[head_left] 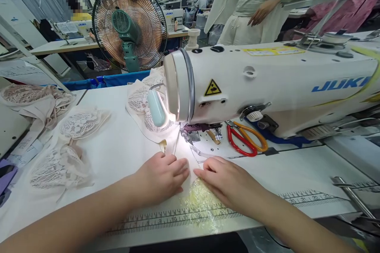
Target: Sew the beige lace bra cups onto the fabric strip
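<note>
A cream lace bra lies on the table with its band running to the needle area of a white sewing machine. My left hand, fingers curled, holds the pale fabric flat just in front of the presser foot. Close on its right, my right hand is closed, thumb and forefinger pinched at the fabric's edge. A narrow pale tape runs from the foot towards those fingers. The fingertips partly hide the cloth. A small lamp lights the spot.
Red-handled and orange-handled scissors lie beside the machine bed. More lace cups rest at left, with a heap of lace pieces behind. A printed ruler follows the front edge. Behind are a fan and a standing person.
</note>
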### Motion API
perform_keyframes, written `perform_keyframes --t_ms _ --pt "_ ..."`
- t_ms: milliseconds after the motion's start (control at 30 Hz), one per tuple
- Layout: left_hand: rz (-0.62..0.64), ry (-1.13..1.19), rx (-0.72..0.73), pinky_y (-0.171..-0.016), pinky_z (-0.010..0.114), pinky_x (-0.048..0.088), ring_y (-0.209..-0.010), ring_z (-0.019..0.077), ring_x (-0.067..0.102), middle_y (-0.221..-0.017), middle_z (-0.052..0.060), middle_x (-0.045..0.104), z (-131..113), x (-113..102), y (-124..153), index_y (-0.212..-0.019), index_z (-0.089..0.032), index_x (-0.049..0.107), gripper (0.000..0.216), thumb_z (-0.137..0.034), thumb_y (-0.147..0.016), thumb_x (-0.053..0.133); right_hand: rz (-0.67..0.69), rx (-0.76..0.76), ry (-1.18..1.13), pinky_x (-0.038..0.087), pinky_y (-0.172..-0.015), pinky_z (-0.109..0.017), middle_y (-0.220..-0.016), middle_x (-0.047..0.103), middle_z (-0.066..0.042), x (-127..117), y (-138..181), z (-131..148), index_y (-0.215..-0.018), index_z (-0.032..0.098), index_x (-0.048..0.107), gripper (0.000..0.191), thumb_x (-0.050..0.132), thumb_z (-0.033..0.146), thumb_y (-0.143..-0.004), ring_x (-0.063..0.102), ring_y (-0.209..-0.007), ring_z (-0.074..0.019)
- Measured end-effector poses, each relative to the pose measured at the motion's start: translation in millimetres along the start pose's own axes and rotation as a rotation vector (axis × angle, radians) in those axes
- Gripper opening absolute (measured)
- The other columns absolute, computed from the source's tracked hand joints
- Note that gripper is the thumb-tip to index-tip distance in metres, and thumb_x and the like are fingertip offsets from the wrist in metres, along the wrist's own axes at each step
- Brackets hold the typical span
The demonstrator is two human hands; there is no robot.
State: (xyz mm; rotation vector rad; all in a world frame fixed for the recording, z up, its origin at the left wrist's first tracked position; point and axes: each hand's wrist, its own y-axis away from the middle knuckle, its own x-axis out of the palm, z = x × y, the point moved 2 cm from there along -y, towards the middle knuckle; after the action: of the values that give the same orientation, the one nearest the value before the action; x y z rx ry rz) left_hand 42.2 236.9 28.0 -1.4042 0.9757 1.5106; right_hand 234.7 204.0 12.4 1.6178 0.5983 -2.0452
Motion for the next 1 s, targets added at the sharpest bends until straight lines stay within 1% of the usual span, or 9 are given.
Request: perform_keyframes --t_ms 167,333,400,500,567,700,833,933,1000 --pt "-0.029 -0.027 0.018 -0.061 0.033 0.040 -0.083 0.0213 0.054 -0.120 0.008 0.057 15 2 0 -0.118 -0.018 0.053 0.032 -0.027 -0.088 0.045 0.052 0.034 0.033 0.028 -0.054 -0.026 -0.074 0.055 -0.003 1 -9 -4 -0.101 0.021 0.062 0.023 0.044 0.018 -0.088 0.049 -0.068 -0.0167" --pt "-0.147 -0.050 0.067 -0.077 0.038 0.042 -0.085 0.0208 0.054 -0.117 0.008 0.059 30 5 -2 -0.110 -0.017 0.056 0.025 -0.024 -0.090 0.043 0.103 0.108 0.042 0.022 -0.050 -0.027 -0.068 0.061 -0.002 1 -17 -6 -0.114 0.026 0.059 0.031 0.038 0.024 -0.092 0.054 -0.065 -0.0179" --pt "-0.180 -0.064 0.077 -0.074 0.036 0.042 -0.086 0.0209 0.054 -0.117 0.007 0.059 36 7 -2 -0.109 -0.017 0.057 0.024 -0.023 -0.091 0.042 0.121 0.133 0.059 0.020 -0.049 -0.027 -0.069 0.064 -0.001 0 -20 -6 -0.120 0.027 0.056 0.034 0.038 0.027 -0.092 0.056 -0.063 -0.0184" --pt "-0.181 -0.091 0.075 -0.064 0.031 0.039 -0.087 0.0201 0.054 -0.116 0.007 0.059 44 11 -2 -0.109 -0.018 0.056 0.023 -0.021 -0.092 0.042 0.169 0.171 0.113 0.017 -0.047 -0.027 -0.071 0.067 -0.002 -3 -26 -5 -0.126 0.027 0.052 0.038 0.039 0.030 -0.091 0.058 -0.062 -0.0193" --pt "-0.194 -0.113 0.077 -0.064 0.030 0.038 -0.086 0.0192 0.054 -0.114 0.007 0.060 50 13 -2 -0.110 -0.019 0.056 0.023 -0.019 -0.091 0.042 0.226 0.197 0.149 0.016 -0.046 -0.028 -0.069 0.067 -0.003 -6 -30 -3 -0.130 0.027 0.048 0.040 0.037 0.031 -0.092 0.059 -0.060 -0.0196" --pt "-0.225 -0.154 0.081 -0.067 0.031 0.038 -0.087 0.0184 0.055 -0.112 0.006 0.061 61 16 -2 -0.111 -0.021 0.055 0.023 -0.019 -0.092 0.041 0.345 0.254 0.198 0.017 -0.045 -0.028 -0.067 0.068 -0.004 -10 -39 2 -0.138 0.024 0.037 0.046 0.035 0.031 -0.093 0.060 -0.059 -0.0209" --pt "-0.241 -0.195 0.087 -0.069 0.032 0.038 -0.093 0.0195 0.056 -0.113 0.006 0.061 69 12 -4 -0.108 -0.020 0.056 0.024 -0.017 -0.093 0.039 0.403 0.308 0.200 0.020 -0.044 -0.028 -0.068 0.068 -0.006 -13 -47 7 -0.142 0.022 0.031 0.050 0.034 0.034 -0.093 0.062 -0.061 -0.0233" --pt "-0.266 -0.213 0.071 -0.074 0.034 0.040 -0.098 0.0195 0.057 -0.114 0.007 0.062 67 8 -7 -0.107 -0.019 0.057 0.024 -0.014 -0.093 0.038 0.438 0.352 0.181 0.024 -0.045 -0.028 -0.069 0.068 -0.007 -12 -51 9 -0.143 0.020 0.028 0.053 0.034 0.035 -0.093 0.062 -0.062 -0.0242" --pt "-0.299 -0.209 0.076 -0.081 0.038 0.041 -0.102 0.0195 0.056 -0.116 0.006 0.062 62 8 -8 -0.109 -0.019 0.057 0.025 -0.014 -0.093 0.038 0.430 0.373 0.176 0.026 -0.046 -0.028 -0.070 0.069 -0.008 -11 -53 10 -0.142 0.019 0.029 0.053 0.034 0.036 -0.092 0.063 -0.064 -0.0250"
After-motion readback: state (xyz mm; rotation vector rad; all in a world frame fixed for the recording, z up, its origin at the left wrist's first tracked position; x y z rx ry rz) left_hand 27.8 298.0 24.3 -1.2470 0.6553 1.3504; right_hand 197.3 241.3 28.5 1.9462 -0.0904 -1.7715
